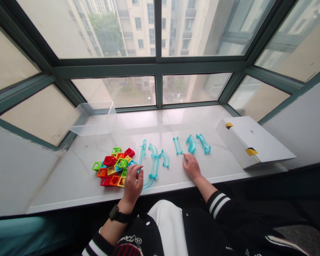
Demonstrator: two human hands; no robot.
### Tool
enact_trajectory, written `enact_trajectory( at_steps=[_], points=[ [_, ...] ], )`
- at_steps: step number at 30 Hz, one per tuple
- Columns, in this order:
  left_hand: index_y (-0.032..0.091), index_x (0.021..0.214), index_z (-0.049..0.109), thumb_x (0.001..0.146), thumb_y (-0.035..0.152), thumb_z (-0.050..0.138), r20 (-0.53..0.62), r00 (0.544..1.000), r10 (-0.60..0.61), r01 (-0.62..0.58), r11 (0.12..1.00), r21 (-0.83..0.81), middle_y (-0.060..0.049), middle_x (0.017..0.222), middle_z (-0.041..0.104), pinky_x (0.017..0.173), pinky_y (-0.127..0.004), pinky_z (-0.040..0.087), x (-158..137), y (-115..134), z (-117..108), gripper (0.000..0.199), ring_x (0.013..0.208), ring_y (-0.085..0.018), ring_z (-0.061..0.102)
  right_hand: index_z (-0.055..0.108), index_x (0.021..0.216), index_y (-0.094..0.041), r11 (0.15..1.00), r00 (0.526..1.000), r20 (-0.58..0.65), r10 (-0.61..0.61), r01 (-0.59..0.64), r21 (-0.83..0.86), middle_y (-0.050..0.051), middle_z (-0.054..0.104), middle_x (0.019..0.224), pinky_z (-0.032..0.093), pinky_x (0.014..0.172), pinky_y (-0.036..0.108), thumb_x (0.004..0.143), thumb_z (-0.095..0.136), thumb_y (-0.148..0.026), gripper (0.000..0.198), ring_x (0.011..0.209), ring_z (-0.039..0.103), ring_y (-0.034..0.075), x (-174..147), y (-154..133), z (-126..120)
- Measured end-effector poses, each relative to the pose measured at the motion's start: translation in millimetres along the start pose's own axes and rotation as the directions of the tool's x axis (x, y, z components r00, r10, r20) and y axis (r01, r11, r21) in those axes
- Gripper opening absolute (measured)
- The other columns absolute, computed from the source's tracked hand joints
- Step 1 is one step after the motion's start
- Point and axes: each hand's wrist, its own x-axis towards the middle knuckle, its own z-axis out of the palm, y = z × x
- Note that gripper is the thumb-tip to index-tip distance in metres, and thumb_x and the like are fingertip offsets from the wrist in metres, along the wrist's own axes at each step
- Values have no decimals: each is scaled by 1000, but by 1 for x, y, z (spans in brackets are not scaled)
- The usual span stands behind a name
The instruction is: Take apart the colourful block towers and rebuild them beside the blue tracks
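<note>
My left hand (134, 181) is closed at the lower end of a straight clear-blue track piece (140, 154), its fingers partly hiding that end. Right beside it lies a pile of colourful cube blocks (116, 167) in red, orange, yellow, green and blue. My right hand (191, 166) rests on the sill, fingers loosely apart, fingertips close to a short straight track piece (177, 145); whether they touch I cannot tell. Between the hands are joined track pieces (154, 165) and a curved piece (165, 158). Stacked-looking curved pieces (192, 143) and another track piece (203, 143) lie beyond my right hand.
A clear plastic bin (96, 122) stands at the back left of the white sill (69, 177). On the right is a white box (256, 140) with yellow-and-black tape tabs. Green window frames (160, 69) close off the back and sides.
</note>
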Motion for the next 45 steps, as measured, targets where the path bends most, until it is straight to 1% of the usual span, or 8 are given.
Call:
enact_trajectory(
  at_steps=[5, 14, 18, 21, 25, 31, 36, 45],
  points=[
    [22, 118, 68, 107, 34, 52, 6, 999, 42, -42, 999, -18, -9, 121, 63, 75, -33, 59, -1, 5, -1, 22, 68, -12, 55, 66, 133, -21, 996, 999, -25, 35, -33, 78, 12, 73, 119, 59, 99, 47, 96, 53, -24, 39, 107, 69, 29, 0, -1, -3],
    [24, 117, 69, 106, 33, 53, 34, 999, 28, -26, 996, -82, -8, 120, 63, 76, -34, 58, -3, 14, 1, 21, 70, -12, 56, 67, 134, -22, 997, 1000, -14, 28, -27, 66, 11, 73, 115, 60, 94, 46, 96, 53, -25, 41, 94, 68, 27, 1, -3, -5],
    [23, 116, 69, 107, 32, 53, 47, 999, 22, -16, 991, -130, -9, 120, 63, 79, -34, 59, -3, 21, 1, 21, 84, -16, 64, 67, 135, -23, 996, 999, -42, 6, -2, 89, 11, 74, 114, 57, 102, 50, 97, 53, -25, 41, 106, 68, 30, 3, -15, -9],
    [23, 118, 68, 106, 29, 53, 62, 996, 62, -51, 985, -164, -9, 120, 63, 80, -33, 60, -3, 29, 0, 19, 89, -17, 66, 63, 141, -24, 981, 999, -33, -21, 27, 190, 12, 73, 121, 55, 107, 53, 99, 56, -29, 43, 117, 66, 31, 8, -38, -9],
    [23, 118, 67, 105, 24, 55, 63, 986, 156, -140, 969, -203, -7, 118, 64, 81, -32, 60, -1, 40, -1, 18, 87, -15, 66, 49, 156, -27, 936, 994, 63, -91, 64, 346, 13, 66, 144, 49, 117, 56, 97, 69, -41, 64, 136, 60, 33, 23, -76, -2],
    [23, 117, 68, 105, 23, 55, 78, 979, 189, -168, 962, -215, -9, 116, 65, 86, -35, 61, -2, 47, 0, 18, 95, -19, 67, 39, 164, -26, 853, 968, 252, -23, -113, 509, 15, 57, 158, 39, 125, 58, 87, 80, -53, 91, 150, 50, 35, 56, -107, 26],
    [23, 117, 68, 105, 24, 55, 124, 977, 173, -133, 951, -280, -9, 117, 64, 86, -34, 60, -5, 43, -3, 18, 97, -19, 66, 57, 150, -27, 784, 948, 316, 38, -224, 578, 13, 63, 152, 45, 120, 54, 87, 78, -53, 72, 138, 61, 33, 68, -114, 38],
    [23, 111, 68, 104, 23, 55, 138, 973, 185, -123, 921, -370, -7, 110, 62, 84, -33, 56, -3, 48, -10, 15, 98, -20, 65, 67, 119, -26, 710, 934, 356, 37, -276, 648, 6, 74, 125, 53, 109, 45, 88, 74, -46, 37, 114, 71, 26, 67, -125, 29]
  ],
)
